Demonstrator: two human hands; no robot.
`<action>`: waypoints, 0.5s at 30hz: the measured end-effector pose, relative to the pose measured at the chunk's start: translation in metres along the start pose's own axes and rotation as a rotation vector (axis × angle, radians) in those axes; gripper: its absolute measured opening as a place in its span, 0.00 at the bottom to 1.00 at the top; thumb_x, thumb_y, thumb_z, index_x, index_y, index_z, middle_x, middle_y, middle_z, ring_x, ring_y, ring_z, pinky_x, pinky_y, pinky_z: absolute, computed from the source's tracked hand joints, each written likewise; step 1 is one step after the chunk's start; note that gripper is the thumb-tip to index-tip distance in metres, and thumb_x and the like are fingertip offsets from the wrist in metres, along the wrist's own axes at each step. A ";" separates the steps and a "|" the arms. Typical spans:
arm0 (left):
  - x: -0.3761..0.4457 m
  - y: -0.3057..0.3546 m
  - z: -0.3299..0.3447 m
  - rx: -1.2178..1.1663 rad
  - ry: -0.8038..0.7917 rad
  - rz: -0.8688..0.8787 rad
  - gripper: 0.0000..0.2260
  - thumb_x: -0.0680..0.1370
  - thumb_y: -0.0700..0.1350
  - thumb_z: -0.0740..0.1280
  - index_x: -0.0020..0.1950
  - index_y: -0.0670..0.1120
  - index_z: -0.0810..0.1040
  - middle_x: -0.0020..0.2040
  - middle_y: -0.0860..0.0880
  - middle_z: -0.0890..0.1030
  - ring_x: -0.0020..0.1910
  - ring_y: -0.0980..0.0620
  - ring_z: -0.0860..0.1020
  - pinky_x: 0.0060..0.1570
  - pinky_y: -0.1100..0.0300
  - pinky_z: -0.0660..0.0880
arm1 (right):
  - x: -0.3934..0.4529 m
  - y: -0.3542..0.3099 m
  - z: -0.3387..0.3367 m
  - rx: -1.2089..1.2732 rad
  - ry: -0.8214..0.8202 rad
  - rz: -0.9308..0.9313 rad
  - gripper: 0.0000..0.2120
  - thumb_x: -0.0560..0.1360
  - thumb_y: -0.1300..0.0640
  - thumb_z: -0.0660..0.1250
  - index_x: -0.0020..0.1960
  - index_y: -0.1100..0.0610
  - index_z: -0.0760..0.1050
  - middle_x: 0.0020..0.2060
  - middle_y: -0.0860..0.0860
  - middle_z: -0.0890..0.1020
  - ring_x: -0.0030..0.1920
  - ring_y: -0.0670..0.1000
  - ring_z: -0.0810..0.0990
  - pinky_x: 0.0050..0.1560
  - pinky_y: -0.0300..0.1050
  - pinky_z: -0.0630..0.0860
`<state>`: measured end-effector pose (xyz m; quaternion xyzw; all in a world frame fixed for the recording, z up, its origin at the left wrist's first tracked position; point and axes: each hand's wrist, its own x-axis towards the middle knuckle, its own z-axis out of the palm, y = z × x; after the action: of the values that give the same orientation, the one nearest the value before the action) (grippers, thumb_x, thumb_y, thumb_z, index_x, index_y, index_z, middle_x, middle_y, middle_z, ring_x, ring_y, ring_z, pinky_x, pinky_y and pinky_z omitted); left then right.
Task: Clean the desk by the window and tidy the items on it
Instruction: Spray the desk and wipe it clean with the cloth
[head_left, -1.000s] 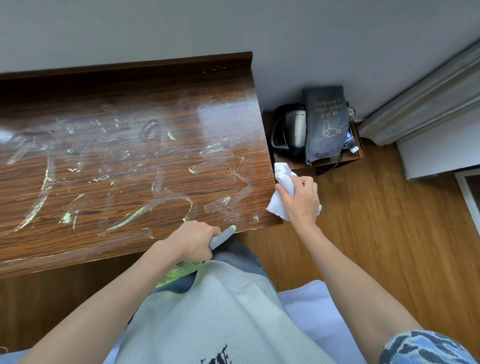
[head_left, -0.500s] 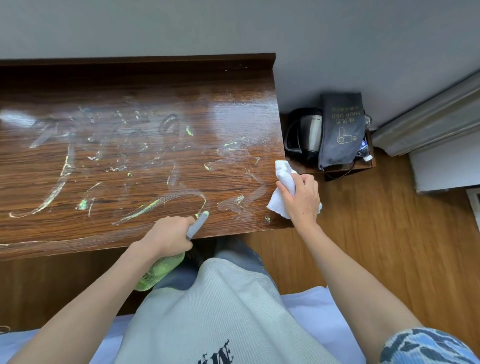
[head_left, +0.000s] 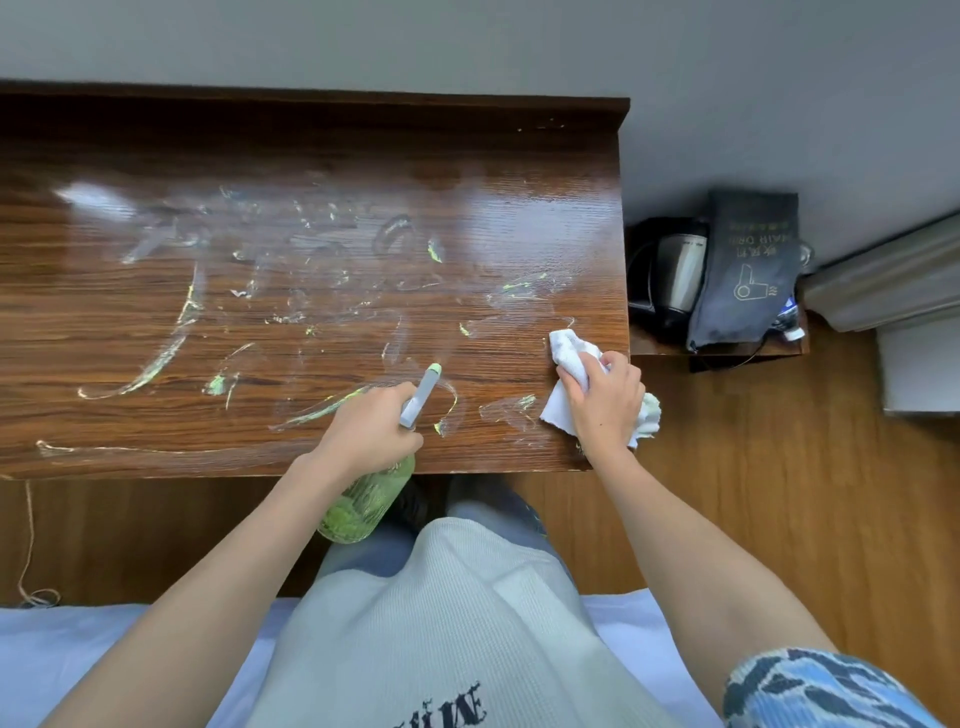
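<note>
A dark wooden desk (head_left: 156, 332) fills the upper left, its glossy top streaked with wet smears and pale green marks. My left hand (head_left: 366, 428) grips a green spray bottle (head_left: 363, 501) by its grey head, nozzle pointing over the desk's front part. The bottle's body hangs below the front edge. My right hand (head_left: 602, 397) is closed on a crumpled white cloth (head_left: 569, 353), pressed on the desk's front right corner.
Right of the desk, a low wooden stand (head_left: 727, 348) holds a black and steel kettle (head_left: 670, 273) and a dark hair-dryer bag (head_left: 743, 270). Wooden floor (head_left: 779, 493) lies to the right. A thin cord (head_left: 28, 545) hangs at left. A raised ledge runs along the desk's back.
My left hand has lifted the spray bottle from below the front edge up over the desk. My right hand with the cloth has shifted from the right edge onto the desk corner.
</note>
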<state>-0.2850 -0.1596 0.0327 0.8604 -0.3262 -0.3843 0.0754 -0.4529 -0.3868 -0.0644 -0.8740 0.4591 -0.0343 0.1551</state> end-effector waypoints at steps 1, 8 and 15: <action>0.002 -0.001 0.000 -0.016 0.012 -0.010 0.07 0.68 0.41 0.67 0.41 0.45 0.69 0.35 0.47 0.77 0.32 0.47 0.72 0.32 0.56 0.65 | 0.000 0.001 0.001 -0.004 0.012 0.000 0.12 0.74 0.47 0.70 0.49 0.56 0.80 0.51 0.56 0.78 0.48 0.60 0.74 0.46 0.52 0.69; 0.008 -0.014 -0.008 -0.064 0.065 -0.028 0.08 0.68 0.43 0.68 0.45 0.47 0.72 0.39 0.50 0.80 0.37 0.46 0.78 0.35 0.54 0.71 | 0.000 0.005 0.009 -0.088 0.010 -0.045 0.15 0.73 0.45 0.71 0.54 0.54 0.78 0.52 0.57 0.77 0.49 0.60 0.75 0.46 0.54 0.73; 0.021 -0.012 -0.022 -0.118 0.165 -0.108 0.08 0.69 0.42 0.68 0.45 0.47 0.72 0.37 0.49 0.78 0.38 0.45 0.76 0.36 0.55 0.68 | 0.005 0.005 0.008 -0.093 -0.042 -0.031 0.19 0.73 0.44 0.70 0.58 0.53 0.77 0.54 0.57 0.75 0.52 0.59 0.73 0.49 0.54 0.71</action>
<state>-0.2529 -0.1655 0.0307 0.8995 -0.2490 -0.3340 0.1315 -0.4526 -0.3912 -0.0738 -0.8879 0.4432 0.0033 0.1233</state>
